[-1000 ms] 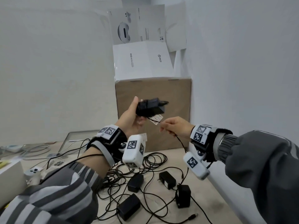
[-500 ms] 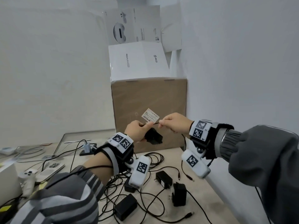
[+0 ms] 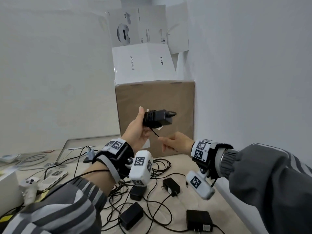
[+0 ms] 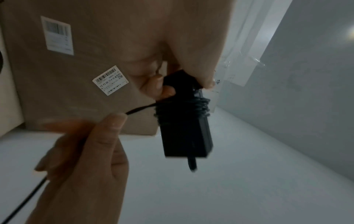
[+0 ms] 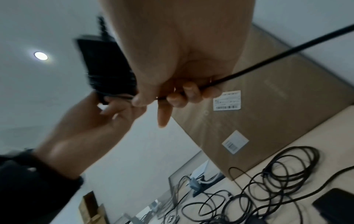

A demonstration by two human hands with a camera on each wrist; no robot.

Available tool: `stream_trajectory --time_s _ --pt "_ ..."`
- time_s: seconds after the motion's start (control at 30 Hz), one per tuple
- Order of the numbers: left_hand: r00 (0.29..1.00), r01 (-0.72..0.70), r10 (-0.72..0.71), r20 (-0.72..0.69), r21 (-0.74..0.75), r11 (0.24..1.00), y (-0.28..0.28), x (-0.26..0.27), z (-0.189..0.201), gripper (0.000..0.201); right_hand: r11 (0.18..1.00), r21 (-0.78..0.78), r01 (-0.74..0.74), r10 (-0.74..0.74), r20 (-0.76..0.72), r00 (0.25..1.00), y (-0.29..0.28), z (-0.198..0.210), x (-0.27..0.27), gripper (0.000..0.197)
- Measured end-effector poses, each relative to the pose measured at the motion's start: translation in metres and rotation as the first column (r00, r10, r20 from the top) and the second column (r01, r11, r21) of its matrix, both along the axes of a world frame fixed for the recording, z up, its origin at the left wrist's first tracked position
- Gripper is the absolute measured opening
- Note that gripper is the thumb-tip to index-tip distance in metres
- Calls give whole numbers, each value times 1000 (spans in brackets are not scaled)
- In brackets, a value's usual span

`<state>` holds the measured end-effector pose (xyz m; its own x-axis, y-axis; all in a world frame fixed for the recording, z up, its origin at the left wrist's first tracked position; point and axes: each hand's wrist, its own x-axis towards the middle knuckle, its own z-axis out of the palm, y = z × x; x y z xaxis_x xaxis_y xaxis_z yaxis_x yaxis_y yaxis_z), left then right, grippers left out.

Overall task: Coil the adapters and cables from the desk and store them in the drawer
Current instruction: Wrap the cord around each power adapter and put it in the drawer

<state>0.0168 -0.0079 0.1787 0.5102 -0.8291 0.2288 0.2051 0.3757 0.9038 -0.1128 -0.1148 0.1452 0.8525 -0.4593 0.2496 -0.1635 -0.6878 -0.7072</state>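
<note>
Desk point(image 3: 224, 215) strewn with cables point(image 3: 162, 166); left hand point(image 3: 136, 132) grips adapter point(image 3: 157, 117), right hand point(image 3: 177, 144) pinches cord point(image 3: 155, 132)

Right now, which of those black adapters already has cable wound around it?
The adapter held up by the left hand; its body carries cable turns. The four adapters on the desk lie unwrapped.

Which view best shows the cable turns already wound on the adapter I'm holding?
The left wrist view: the cable turns circle the adapter below the left hand, close and unobstructed. The head view shows them small and dark. The right wrist view blurs them behind the right hand.
</note>
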Motion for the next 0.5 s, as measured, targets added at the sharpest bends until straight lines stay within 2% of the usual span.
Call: stream_trajectory --time_s 0.07,0.13,0.17,0.23,0.3,0.37,0.43,0.5 --pt "985 59 -81 150 145 988 1 1 -6 48 995 -87 45 -47 -18 999 -10 0 0 38" --pt "938 27 -129 320 303 953 2 1 -15 45 989 -135 68 -71 -19 997 -18 4 -2 34" --pt "897 -9 -151 415 360 933 3 -1 -18 42 989 -127 73 -75 -12 997 -22 6 -4 34" --pt "753 -104 -211 623 430 897 3 -2 -23 45 988 -140 67 -72 -29 997 -25 7 -6 28" --pt "612 -202 -239 754 441 875 2 -3 -24 49 985 -161 56 -67 -65 996 -26 6 -7 18" --pt "517 -356 -177 838 398 846 -2 2 -27 53 982 -169 81 -90 -44 995 -25 6 -7 20" --pt "420 -533 -99 902 333 778 -6 15 -34 58 982 -143 127 -124 30 992 -24 11 -9 22" --pt "414 -641 18 910 277 716 -12 28 -45 60 988 -113 103 -97 62 993 -17 14 -9 23"
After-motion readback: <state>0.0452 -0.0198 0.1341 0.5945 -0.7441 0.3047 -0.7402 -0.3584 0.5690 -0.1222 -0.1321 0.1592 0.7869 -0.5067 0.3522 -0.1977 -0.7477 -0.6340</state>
